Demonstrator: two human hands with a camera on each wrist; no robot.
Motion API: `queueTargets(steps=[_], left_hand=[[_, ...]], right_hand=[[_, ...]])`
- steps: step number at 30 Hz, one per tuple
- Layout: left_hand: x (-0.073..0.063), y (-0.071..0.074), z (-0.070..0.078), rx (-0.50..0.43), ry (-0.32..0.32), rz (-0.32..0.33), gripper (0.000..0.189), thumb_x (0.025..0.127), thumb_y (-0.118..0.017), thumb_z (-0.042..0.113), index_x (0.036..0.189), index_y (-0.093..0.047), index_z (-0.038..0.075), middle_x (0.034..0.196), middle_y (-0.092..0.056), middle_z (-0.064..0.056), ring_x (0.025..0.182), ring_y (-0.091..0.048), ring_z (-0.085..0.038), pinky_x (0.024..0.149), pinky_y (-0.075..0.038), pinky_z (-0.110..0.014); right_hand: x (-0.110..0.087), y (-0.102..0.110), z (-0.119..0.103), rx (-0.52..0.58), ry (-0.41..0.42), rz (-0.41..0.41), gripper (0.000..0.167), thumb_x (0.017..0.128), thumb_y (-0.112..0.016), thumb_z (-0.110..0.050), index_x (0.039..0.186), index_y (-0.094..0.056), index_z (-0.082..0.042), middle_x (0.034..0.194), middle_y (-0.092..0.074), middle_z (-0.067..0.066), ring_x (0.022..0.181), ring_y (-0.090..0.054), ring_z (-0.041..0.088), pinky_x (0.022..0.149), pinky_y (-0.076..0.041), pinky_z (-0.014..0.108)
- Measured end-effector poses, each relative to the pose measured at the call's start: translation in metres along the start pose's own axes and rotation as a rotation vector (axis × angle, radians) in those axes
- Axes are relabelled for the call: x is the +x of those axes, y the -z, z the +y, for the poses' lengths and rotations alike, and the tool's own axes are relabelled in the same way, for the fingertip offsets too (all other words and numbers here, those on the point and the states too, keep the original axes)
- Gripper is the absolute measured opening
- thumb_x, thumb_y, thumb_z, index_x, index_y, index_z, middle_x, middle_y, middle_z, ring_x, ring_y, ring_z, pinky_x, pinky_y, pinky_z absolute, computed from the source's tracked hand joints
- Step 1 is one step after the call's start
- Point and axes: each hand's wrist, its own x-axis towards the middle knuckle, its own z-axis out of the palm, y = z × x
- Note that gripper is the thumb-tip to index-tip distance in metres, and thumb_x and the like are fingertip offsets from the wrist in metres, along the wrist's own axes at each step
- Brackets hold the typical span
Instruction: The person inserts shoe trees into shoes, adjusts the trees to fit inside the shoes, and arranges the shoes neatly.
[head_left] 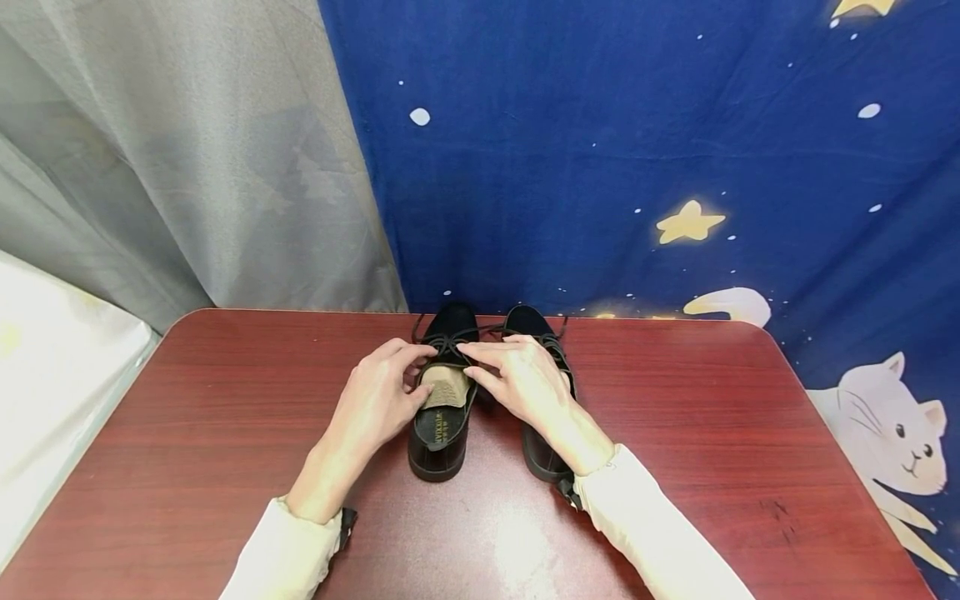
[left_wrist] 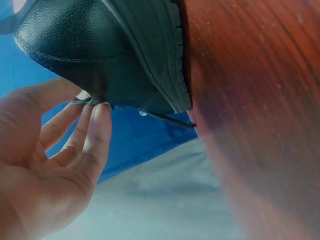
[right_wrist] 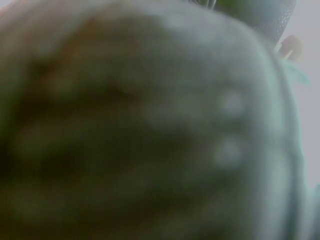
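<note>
A pair of black lace-up shoes stands side by side on the table, toes pointing away from me. In the head view, the left shoe (head_left: 438, 461) shows a beige lining (head_left: 447, 385) and gold lettering inside its heel. My left hand (head_left: 382, 385) is at the left side of its opening, fingertips pinching at the black shoelace (head_left: 447, 340) and thumb over the beige lining. From the other side, my right hand (head_left: 528, 379) brings finger and thumb to the same lace. Its forearm covers part of the right shoe (head_left: 542, 454). The right wrist view is mostly blurred fabric.
The reddish-brown table (head_left: 675, 400) has its back edge just beyond the shoe toes. Behind it hang a blue curtain (head_left: 562, 167) with stars and a grey curtain (head_left: 225, 167). A white surface (head_left: 52, 392) lies off the table's left side.
</note>
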Motion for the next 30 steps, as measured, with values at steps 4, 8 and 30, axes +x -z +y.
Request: queueTargets(steps=[4, 8, 30], left_hand=[[0.0008, -0.0006, 0.0005, -0.001, -0.006, 0.021, 0.038, 0.074, -0.087, 0.017, 0.109, -0.073, 0.013, 0.094, -0.064, 0.002, 0.078, -0.064, -0.014, 0.068, -0.051, -0.031], [0.0014, -0.0015, 0.0011, -0.003, -0.011, 0.037, 0.037, 0.074, -0.087, 0.017, 0.107, -0.073, 0.013, 0.093, -0.064, 0.002, 0.077, -0.064, -0.013, 0.067, -0.051, -0.031], [0.0013, -0.0038, 0.0026, 0.076, 0.029, -0.007, 0.035, 0.079, -0.084, 0.024, 0.111, -0.070, 0.018, 0.098, -0.060, 0.002, 0.077, -0.056, -0.013, 0.063, -0.049, -0.037]], right_hand=[[0.0002, 0.0000, -0.0001, 0.001, 0.004, 0.003, 0.034, 0.090, -0.074, -0.026, 0.123, -0.073, -0.017, 0.118, -0.071, -0.005, 0.104, -0.068, 0.007, 0.095, -0.050, 0.038], [0.0001, 0.0005, 0.0001, -0.002, 0.006, 0.000, 0.034, 0.090, -0.074, -0.026, 0.123, -0.073, -0.017, 0.118, -0.071, -0.005, 0.104, -0.068, 0.006, 0.094, -0.050, 0.036], [0.0006, 0.0011, -0.0002, 0.011, -0.019, -0.024, 0.037, 0.090, -0.075, -0.028, 0.125, -0.071, -0.018, 0.113, -0.073, -0.004, 0.098, -0.070, 0.010, 0.087, -0.051, 0.035]])
